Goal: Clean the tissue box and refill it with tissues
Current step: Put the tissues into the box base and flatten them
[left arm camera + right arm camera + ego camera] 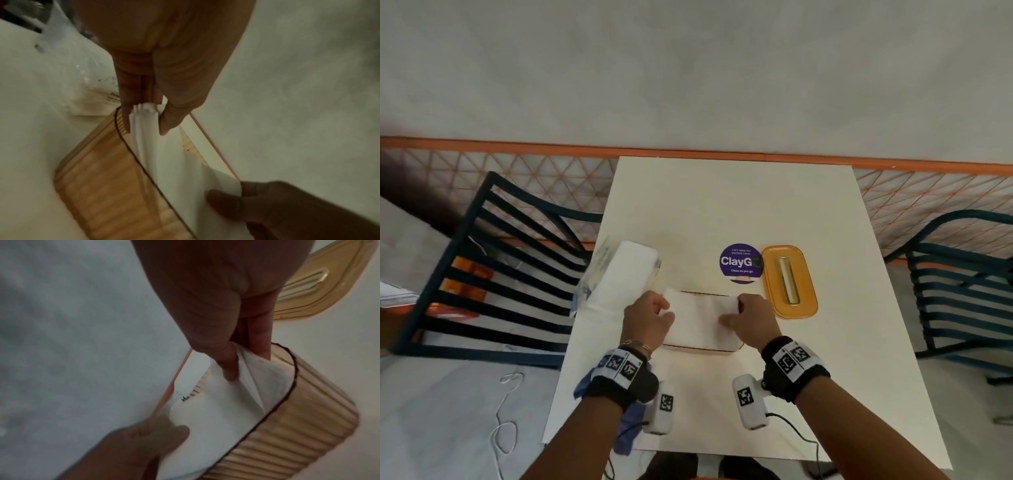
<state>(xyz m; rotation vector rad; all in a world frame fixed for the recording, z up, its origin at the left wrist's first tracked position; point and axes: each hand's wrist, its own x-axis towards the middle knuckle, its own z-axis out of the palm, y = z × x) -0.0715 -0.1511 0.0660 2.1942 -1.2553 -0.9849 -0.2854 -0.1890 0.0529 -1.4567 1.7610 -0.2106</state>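
A white table (722, 205) stands against an orange-trimmed lattice wall. At its left edge lies a clear-wrapped tissue pack (626, 270). The left hand (649, 318) and right hand (751, 318) each pinch an end of the tissue stack (700, 317), set in the open ribbed amber tissue box (287, 443). Farther right, a purple "ClayGo" sticker (739, 263) adjoins the amber slotted lid (789, 281).

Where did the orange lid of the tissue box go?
In the head view the lid lies flat on the table, right of the box, beside the purple sticker and past the right hand.
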